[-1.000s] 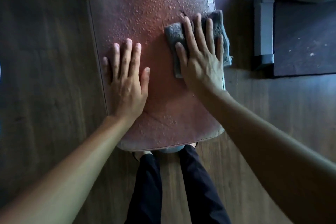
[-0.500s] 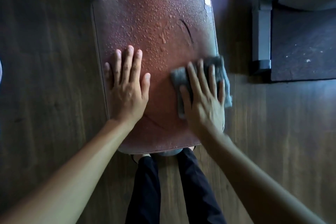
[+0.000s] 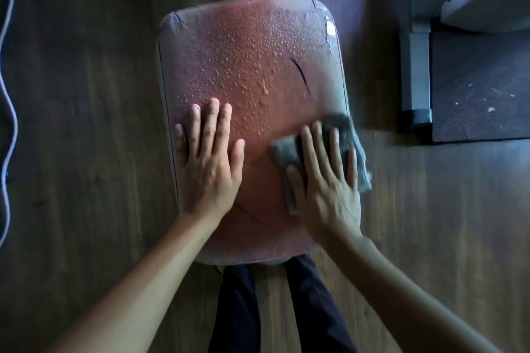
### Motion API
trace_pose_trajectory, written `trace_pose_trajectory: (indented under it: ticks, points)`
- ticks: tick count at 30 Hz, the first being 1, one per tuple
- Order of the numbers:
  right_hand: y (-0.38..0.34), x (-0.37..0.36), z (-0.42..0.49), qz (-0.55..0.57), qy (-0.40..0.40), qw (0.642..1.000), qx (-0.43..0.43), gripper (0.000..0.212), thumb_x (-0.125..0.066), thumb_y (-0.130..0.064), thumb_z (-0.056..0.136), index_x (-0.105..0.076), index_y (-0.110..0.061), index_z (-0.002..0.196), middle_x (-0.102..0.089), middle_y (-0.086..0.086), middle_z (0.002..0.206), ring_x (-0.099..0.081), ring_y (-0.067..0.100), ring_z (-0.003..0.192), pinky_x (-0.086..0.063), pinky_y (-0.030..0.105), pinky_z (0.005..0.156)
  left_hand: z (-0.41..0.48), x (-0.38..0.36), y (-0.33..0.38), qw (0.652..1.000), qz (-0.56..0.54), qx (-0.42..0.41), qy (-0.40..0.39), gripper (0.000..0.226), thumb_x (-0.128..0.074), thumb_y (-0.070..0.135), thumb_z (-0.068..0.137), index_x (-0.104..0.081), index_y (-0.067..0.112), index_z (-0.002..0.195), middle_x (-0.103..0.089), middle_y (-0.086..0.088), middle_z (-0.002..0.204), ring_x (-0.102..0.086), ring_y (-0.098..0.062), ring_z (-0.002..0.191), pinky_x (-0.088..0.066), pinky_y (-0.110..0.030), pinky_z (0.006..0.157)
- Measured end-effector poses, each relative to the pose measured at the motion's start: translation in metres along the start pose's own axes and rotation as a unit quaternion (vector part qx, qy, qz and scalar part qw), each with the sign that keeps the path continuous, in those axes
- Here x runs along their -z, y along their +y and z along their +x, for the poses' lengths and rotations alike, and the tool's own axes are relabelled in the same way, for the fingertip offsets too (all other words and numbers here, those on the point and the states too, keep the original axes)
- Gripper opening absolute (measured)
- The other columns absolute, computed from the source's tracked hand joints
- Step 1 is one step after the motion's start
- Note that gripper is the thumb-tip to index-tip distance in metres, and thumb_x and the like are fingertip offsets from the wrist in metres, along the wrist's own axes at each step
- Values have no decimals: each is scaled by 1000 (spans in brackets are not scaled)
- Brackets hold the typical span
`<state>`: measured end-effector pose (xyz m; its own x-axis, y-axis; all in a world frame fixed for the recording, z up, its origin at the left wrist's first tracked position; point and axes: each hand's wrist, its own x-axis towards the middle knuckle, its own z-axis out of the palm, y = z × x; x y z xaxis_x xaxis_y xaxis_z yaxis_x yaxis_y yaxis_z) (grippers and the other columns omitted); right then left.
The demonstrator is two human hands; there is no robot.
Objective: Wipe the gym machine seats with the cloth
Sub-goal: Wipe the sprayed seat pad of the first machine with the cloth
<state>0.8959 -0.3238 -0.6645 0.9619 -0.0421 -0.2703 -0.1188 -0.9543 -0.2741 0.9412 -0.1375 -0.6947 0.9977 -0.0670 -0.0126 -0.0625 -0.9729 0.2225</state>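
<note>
On the right side of the wet seat [image 3: 252, 71], the right hand [image 3: 324, 180] presses the grey cloth [image 3: 341, 126] flat with straight fingers; the left hand [image 3: 210, 157] rests open beside. The cloth seems soft and light, so a flat palm should guide it better than a pinch.

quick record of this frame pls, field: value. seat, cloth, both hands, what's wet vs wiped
seat: red padded seat, worn corners, a slit in its right half
cloth: grey cloth on the seat's right edge, partly overhanging
right hand: right hand flat on the cloth, fingers spread, blurred
left hand: left hand flat on the seat's left side, holding nothing
wet: droplets over the upper and middle seat
wiped: strip on the right, above the cloth, looks free of droplets
</note>
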Motion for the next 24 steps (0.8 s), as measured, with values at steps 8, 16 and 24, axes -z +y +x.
trace_pose_trajectory:
  ticks: [8, 16, 24]
  points:
    - [-20, 18, 142, 19, 43, 999, 0, 60, -25, -49, 103, -12, -28, 158, -7, -8, 167, 1, 16, 154, -1, 47, 124, 1, -2, -1, 1000, 6, 4, -6, 55, -32, 41, 104, -26, 18, 153, -21, -1, 161, -13, -24, 151, -15, -52, 121]
    - [-6, 14, 66, 22, -16, 1000, 0, 58, -25, -49, 104, -14, -32, 158, -5, -11, 166, 4, 15, 154, -3, 49, 124, 1, 2, 1, 1000, 3, 4, -5, 55, -35, 39, 103, -28, 17, 153, -23, -2, 161, -15, -26, 151, -18, -54, 119]
    - [-13, 15, 63, 45, 12, 998, -31, 56, -26, -48, 104, -13, -34, 157, -1, -13, 166, 7, 13, 153, 2, 45, 124, 1, -2, 0, 1000, -13, 5, 0, 55, -36, 38, 103, -29, 16, 152, -24, -2, 161, -15, -26, 150, -17, -54, 120]
